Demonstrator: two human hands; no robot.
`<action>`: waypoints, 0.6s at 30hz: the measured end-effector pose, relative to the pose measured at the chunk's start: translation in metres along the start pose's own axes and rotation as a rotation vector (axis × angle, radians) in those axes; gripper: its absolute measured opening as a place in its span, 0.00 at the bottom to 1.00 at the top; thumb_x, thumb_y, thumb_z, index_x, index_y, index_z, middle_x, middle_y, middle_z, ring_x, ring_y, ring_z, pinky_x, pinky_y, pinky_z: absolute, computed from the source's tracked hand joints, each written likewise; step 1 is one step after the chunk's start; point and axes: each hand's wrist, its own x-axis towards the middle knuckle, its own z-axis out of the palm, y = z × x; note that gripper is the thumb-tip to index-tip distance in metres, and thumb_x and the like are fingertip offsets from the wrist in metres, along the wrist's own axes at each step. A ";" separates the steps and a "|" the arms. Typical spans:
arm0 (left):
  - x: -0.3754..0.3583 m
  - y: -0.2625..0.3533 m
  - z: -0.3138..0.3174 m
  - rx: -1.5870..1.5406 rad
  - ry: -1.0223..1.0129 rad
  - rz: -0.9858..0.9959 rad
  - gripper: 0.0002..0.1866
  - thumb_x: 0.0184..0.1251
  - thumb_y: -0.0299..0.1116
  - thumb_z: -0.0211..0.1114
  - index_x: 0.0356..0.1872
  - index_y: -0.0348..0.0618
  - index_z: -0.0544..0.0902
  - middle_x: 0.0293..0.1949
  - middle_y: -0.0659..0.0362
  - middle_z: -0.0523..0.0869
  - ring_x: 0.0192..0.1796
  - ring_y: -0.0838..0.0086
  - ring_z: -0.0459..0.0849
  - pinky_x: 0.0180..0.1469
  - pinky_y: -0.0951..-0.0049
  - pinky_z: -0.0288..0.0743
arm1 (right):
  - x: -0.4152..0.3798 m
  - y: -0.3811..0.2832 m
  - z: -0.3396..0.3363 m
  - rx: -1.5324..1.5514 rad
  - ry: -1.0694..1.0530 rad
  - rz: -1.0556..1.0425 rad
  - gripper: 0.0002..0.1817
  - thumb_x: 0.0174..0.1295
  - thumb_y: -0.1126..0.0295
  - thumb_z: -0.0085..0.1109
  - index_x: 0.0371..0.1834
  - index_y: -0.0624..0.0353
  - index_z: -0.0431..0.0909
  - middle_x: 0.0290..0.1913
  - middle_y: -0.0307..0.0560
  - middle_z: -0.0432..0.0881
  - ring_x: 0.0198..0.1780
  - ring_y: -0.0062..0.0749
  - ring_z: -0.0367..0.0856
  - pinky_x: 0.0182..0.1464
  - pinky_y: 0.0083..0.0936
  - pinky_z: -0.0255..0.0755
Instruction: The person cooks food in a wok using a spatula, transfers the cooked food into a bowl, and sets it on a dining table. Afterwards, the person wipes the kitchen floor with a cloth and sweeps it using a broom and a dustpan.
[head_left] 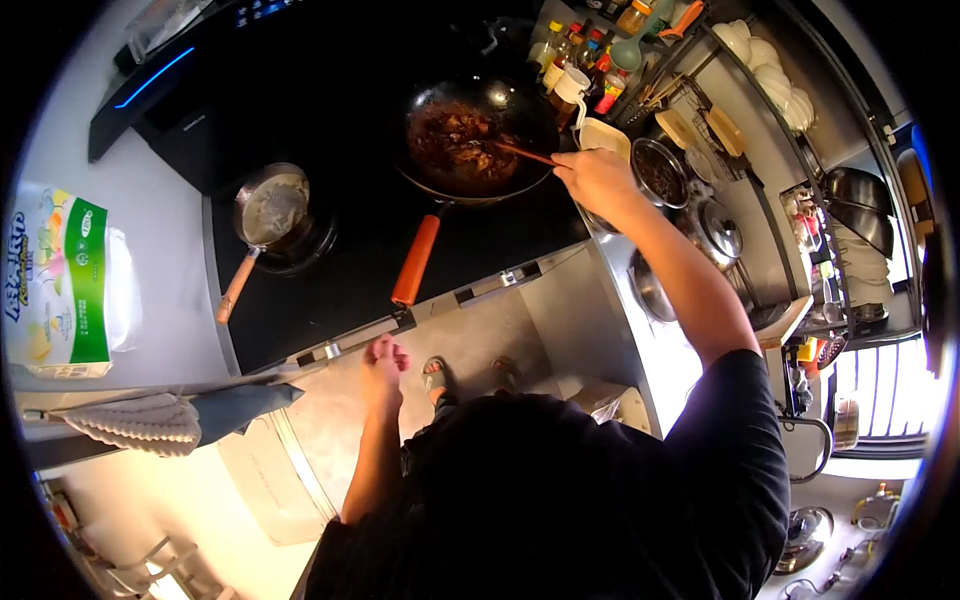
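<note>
My right hand (598, 185) is closed on the end of a thin reddish-brown stick-like utensil (530, 154), whose far end reaches into the food. Dark wok (530, 105) sits on the black stove, its orange-red handle (416, 260) pointing toward my body. Inside it lies glossy brown food in pieces (465, 145). My left hand (385, 362) hangs in front of the stove's edge, below the wok handle and touching nothing; its fingers are curled and slightly blurred.
A small pan (272, 205) with a wooden handle and pale contents stands on the stove's left. Bottles (560, 55) crowd behind the wok on the right. Pots (715, 232) and a dish of dark food (659, 172) line the right counter. A towel (150, 424) hangs lower left.
</note>
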 end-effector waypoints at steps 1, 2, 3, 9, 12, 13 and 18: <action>0.005 -0.016 0.008 0.003 -0.046 -0.126 0.06 0.72 0.34 0.62 0.40 0.44 0.78 0.26 0.61 0.78 0.23 0.76 0.77 0.25 0.76 0.73 | -0.009 0.005 -0.016 -0.003 -0.014 0.000 0.14 0.67 0.56 0.58 0.49 0.46 0.87 0.37 0.51 0.88 0.41 0.50 0.87 0.45 0.42 0.81; 0.013 -0.037 0.016 -0.045 -0.159 -0.227 0.05 0.70 0.33 0.62 0.40 0.44 0.78 0.26 0.61 0.79 0.22 0.75 0.79 0.25 0.75 0.75 | -0.015 0.012 -0.030 -0.016 -0.029 0.017 0.14 0.66 0.56 0.58 0.49 0.46 0.87 0.38 0.50 0.88 0.41 0.49 0.87 0.46 0.42 0.80; 0.021 -0.054 0.029 -0.035 -0.248 -0.300 0.06 0.71 0.34 0.63 0.41 0.44 0.79 0.28 0.60 0.80 0.26 0.74 0.82 0.28 0.74 0.78 | -0.021 0.019 -0.044 -0.029 -0.045 0.033 0.14 0.66 0.56 0.58 0.49 0.46 0.87 0.38 0.50 0.88 0.41 0.49 0.87 0.46 0.41 0.80; 0.068 -0.114 0.138 -0.175 -0.417 -0.549 0.20 0.77 0.46 0.56 0.52 0.36 0.76 0.44 0.52 0.82 0.46 0.62 0.82 0.54 0.58 0.81 | -0.020 0.015 -0.043 0.010 -0.113 0.036 0.14 0.66 0.58 0.59 0.49 0.50 0.87 0.42 0.51 0.87 0.47 0.48 0.85 0.50 0.41 0.78; 0.078 -0.124 0.188 -0.232 -0.288 -0.636 0.22 0.77 0.48 0.55 0.56 0.37 0.73 0.48 0.50 0.81 0.51 0.59 0.81 0.56 0.56 0.79 | -0.021 0.021 -0.011 0.034 0.016 0.011 0.14 0.66 0.59 0.60 0.48 0.51 0.87 0.39 0.51 0.88 0.44 0.48 0.86 0.47 0.42 0.79; 0.074 -0.120 0.201 -0.293 -0.293 -0.630 0.22 0.77 0.47 0.55 0.55 0.35 0.72 0.48 0.49 0.80 0.52 0.58 0.80 0.57 0.55 0.78 | -0.027 0.021 -0.013 0.045 0.021 0.017 0.14 0.66 0.58 0.60 0.48 0.51 0.87 0.38 0.51 0.88 0.43 0.48 0.86 0.46 0.42 0.79; 0.060 -0.120 0.229 -0.550 -0.340 -0.597 0.20 0.75 0.44 0.60 0.52 0.35 0.74 0.48 0.50 0.80 0.52 0.59 0.80 0.58 0.57 0.78 | -0.070 0.033 -0.034 0.173 0.003 0.146 0.15 0.66 0.56 0.60 0.50 0.49 0.86 0.34 0.52 0.87 0.37 0.51 0.86 0.41 0.43 0.79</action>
